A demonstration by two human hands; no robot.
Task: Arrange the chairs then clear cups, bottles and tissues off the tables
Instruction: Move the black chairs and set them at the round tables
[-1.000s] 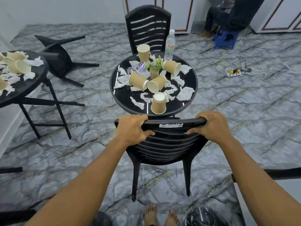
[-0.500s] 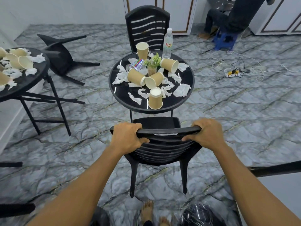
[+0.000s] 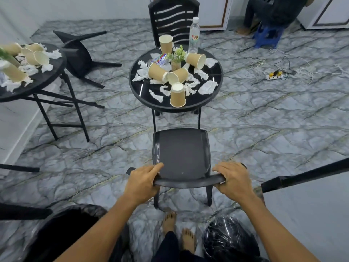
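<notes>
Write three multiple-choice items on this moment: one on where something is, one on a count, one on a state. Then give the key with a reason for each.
1. Where does the water bottle stand?
A. on the far edge of the round table
B. on the floor beside the blue stool
C. on the seat of the near chair

2. How many paper cups are on that round table?
A. three
B. five
C. eight

3. How is the cup nearest the person placed?
A. lying on its side
B. upright, mouth up
C. upside down, mouth on the table

Key: 1 A, the bottle rises at the table's far rim, before the upright far chair. 2 B, one upright at the back, three tipped over near the small plant, one inverted in front. 3 C, its closed white base faces up and its wider end rests on the tabletop.
</notes>
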